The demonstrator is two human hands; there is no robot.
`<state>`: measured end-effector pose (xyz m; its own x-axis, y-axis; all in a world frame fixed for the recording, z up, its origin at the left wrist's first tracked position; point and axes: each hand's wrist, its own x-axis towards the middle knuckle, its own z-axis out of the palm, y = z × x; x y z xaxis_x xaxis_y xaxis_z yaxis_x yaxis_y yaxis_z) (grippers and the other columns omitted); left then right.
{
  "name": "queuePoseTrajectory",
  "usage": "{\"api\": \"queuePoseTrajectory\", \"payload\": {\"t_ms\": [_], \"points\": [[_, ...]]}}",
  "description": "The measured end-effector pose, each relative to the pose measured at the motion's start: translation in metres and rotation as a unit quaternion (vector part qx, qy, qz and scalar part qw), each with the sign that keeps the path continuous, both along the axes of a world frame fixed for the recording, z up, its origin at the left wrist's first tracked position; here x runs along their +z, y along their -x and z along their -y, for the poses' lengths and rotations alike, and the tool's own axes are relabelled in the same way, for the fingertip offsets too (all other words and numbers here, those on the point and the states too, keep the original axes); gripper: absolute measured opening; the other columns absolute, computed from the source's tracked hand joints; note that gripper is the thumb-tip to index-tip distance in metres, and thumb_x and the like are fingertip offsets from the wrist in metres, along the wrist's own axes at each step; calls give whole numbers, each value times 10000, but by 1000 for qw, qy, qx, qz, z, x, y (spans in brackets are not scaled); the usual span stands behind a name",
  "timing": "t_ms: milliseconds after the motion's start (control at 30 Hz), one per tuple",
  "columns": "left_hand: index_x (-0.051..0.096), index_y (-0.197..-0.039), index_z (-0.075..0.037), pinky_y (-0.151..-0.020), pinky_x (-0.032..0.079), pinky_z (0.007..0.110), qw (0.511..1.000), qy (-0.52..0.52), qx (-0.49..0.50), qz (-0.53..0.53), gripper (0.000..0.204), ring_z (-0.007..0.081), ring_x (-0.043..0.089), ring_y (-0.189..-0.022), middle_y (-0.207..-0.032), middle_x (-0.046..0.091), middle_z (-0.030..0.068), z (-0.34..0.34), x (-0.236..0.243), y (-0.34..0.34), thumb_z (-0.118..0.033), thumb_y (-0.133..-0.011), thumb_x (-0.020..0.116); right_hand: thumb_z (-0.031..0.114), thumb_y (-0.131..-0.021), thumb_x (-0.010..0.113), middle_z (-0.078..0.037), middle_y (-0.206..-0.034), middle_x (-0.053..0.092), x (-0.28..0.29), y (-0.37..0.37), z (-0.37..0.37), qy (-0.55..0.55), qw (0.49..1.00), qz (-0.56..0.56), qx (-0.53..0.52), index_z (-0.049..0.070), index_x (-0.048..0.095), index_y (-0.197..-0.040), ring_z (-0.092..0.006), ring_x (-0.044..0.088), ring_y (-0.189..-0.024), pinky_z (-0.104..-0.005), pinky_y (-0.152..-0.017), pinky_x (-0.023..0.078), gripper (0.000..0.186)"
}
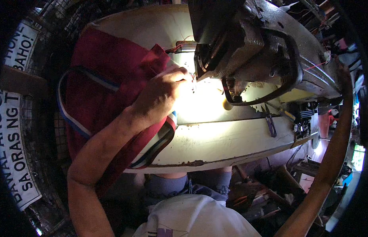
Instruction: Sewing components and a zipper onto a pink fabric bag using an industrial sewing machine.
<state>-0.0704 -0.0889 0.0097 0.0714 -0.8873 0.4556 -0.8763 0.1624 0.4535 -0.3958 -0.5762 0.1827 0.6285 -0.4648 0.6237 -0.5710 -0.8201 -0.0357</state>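
A dark sewing machine (267, 51) stands over a pale worktable (219, 138), with a bright lamp glow around its needle area. My left hand (162, 93) is raised in that glow, its thumb and fingertips pinched together close to the needle area; glare hides whatever is between them. Beneath my left hand and forearm lies a dark red cloth (101, 59) with a blue-and-white striped strap (73, 122) looped on it. My right arm stretches up to the far right, where my right hand (343, 73) is by the machine's end; its fingers are too dark to make out.
Purple-handled snips (270, 124) and a yellow-handled tool (287, 114) lie right of centre on the table. Small dark parts (304, 124) sit at its right end. Thin red wires (178, 47) show behind the cloth. A wire mesh with white signs (22, 150) stands left.
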Motion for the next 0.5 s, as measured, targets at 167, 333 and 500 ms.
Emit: {"api": "queuePoseTrajectory", "payload": {"t_ms": [167,333,500], "points": [[654,-902,-15,-831,528,367,1000,8,-11,-2,121,282,602,-923,-946,605,118,3,-2,-1,-64,-792,639,334,-961,507,-173,-1338,564,-7,5,9,7,1000,-7,-2,39,512,-1375,-280,561,-1208,-413,-993,459,508],[653,-896,-10,-837,527,368,1000,1,9,-13,123,279,605,-921,-932,598,119,2,-2,1,-58,-782,650,312,-973,487,-175,-1337,564,-12,30,38,26,1000,2,-5,31,503,-1383,-280,557,-1212,-411,-990,461,497],[648,-877,-10,-841,524,369,999,19,23,-16,105,276,606,-922,-920,591,117,2,-2,3,-59,-785,647,289,-985,467,-176,-1335,564,-57,81,46,30,998,59,-11,24,493,-1392,-280,552,-1215,-408,-986,463,487]]}}
